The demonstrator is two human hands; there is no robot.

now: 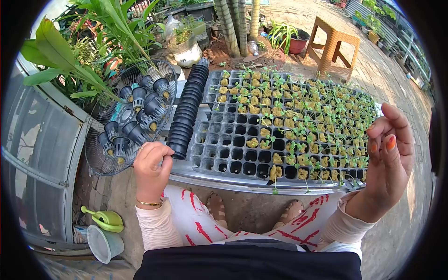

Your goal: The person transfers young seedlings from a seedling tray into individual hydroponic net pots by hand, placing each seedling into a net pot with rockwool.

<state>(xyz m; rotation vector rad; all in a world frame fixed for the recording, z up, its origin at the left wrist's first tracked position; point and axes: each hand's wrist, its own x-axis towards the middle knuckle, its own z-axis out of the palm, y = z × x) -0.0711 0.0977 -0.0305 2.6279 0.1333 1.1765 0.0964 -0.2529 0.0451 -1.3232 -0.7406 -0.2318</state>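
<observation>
My left hand (151,169) is closed on the near end of a long stack of black net pots (187,111) that lies along the left edge of a black seedling tray (219,140). The tray's cells hold small seedlings in tan sponge cubes (298,116); several near-left cells stand empty. My right hand (389,161) hovers above the tray's right end, fingers loosely curled and apart, holding nothing. A round wire fan guard (128,119) left of the stack carries several black net pots with seedlings in them.
A metal bench (224,179) bears the tray. A green watering can (106,219) and a grey bucket (105,242) stand on the ground at lower left. Leafy plants (88,51) crowd the back left. A tan stool (333,46) stands behind the tray.
</observation>
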